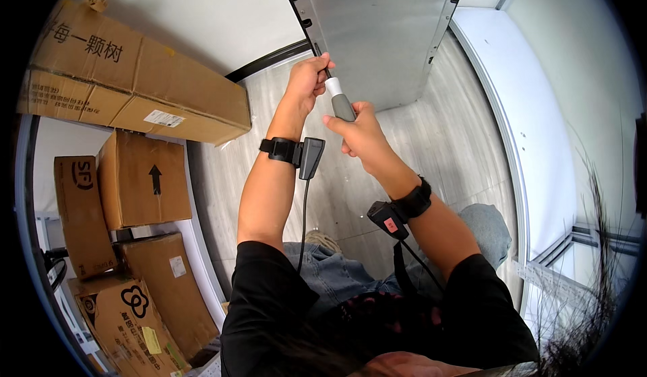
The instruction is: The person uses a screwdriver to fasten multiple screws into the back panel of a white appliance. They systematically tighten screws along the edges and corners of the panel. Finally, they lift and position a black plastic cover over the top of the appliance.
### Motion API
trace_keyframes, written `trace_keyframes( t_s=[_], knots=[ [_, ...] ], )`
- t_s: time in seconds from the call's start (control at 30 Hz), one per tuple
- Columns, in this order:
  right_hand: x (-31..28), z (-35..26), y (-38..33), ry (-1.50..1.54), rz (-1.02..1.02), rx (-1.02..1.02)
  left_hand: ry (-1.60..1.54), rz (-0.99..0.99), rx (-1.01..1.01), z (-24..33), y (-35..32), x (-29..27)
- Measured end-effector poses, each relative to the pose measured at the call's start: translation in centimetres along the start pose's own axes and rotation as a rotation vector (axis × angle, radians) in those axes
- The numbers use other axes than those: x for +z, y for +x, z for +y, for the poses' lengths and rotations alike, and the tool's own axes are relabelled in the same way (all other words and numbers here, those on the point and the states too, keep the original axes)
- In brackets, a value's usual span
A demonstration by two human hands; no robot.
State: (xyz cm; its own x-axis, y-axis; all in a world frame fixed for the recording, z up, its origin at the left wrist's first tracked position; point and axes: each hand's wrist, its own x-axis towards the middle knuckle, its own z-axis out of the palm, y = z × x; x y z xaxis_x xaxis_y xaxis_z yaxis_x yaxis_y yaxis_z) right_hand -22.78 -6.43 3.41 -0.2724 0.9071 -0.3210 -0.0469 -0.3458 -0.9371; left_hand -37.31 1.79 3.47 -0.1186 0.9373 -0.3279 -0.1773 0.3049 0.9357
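A screwdriver (342, 103) with a grey and white handle points away from me, its dark shaft reaching the left edge of a grey metal panel (377, 40). My right hand (360, 133) is wrapped round the rear of the handle. Farther forward, my left hand (311, 80) is closed with thumb and fingers around the shaft, close to the panel's edge. Small slots and holes run along both side edges of the panel. What the tip of the screwdriver meets is too small to make out. Both wrists carry black straps with small dark boxes and cables.
Cardboard boxes stand on the left: a long one (155, 87) farther off, and several more, including one with an arrow (145, 181), nearer. A white ledge (519, 107) runs along the right. Below the panel lies a pale wood-look floor (431, 154), beside my jeans-clad knee (486, 235).
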Motion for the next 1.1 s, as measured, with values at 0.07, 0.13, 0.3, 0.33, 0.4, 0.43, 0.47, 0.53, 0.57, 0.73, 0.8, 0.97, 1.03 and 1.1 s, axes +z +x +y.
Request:
trace_keyframes(
  t_s=[0.07,0.13,0.3,0.33,0.4,0.43,0.47,0.53,0.57,0.73,0.8,0.97,1.03,1.1],
  knots=[
    [0.1,0.2,0.1,0.035,0.045,-0.014,0.001,-0.005,0.005,0.3,-0.3,0.2],
    [-0.9,-0.4,0.1,0.207,-0.086,0.062,-0.054,-0.043,-0.002,0.5,-0.4,0.2],
    [-2.1,-0.6,0.3,0.285,-0.194,0.164,-0.122,-0.136,0.005,0.0,-0.2,-0.3],
    [-2.0,-0.6,0.3,0.244,-0.178,0.144,-0.109,-0.129,0.009,-0.1,-0.1,-0.3],
    [-1.6,-0.3,0.2,0.132,-0.111,0.086,-0.083,-0.115,0.017,-0.1,0.3,-0.2],
    [-1.1,0.3,0.2,0.061,-0.059,0.049,-0.079,-0.11,0.017,-0.2,0.3,-0.2],
    [-0.8,0.5,0.2,-0.01,-0.006,0.012,-0.076,-0.105,0.018,-0.2,0.4,-0.2],
    [-1.2,0.0,0.2,0.159,-0.119,0.071,-0.082,-0.099,0.015,-0.2,0.4,-0.5],
    [-1.4,-0.3,0.2,0.244,-0.176,0.101,-0.091,-0.098,0.012,-0.2,0.4,-0.8],
    [-1.9,-0.5,0.0,0.345,-0.294,0.136,-0.129,-0.11,0.012,-0.4,0.4,-0.9],
    [-2.0,-0.5,0.0,0.347,-0.304,0.145,-0.148,-0.11,0.015,-0.6,0.5,-0.8],
    [-2.0,-0.2,0.0,0.361,-0.307,0.126,-0.141,-0.106,0.017,-0.5,0.2,-0.7],
    [-1.8,-0.5,-0.3,0.359,-0.299,0.129,-0.144,-0.115,0.016,-0.4,0.1,-0.8],
    [-1.8,-0.5,-0.3,0.368,-0.296,0.13,-0.149,-0.13,0.02,-0.2,0.3,-1.0]
  ],
)
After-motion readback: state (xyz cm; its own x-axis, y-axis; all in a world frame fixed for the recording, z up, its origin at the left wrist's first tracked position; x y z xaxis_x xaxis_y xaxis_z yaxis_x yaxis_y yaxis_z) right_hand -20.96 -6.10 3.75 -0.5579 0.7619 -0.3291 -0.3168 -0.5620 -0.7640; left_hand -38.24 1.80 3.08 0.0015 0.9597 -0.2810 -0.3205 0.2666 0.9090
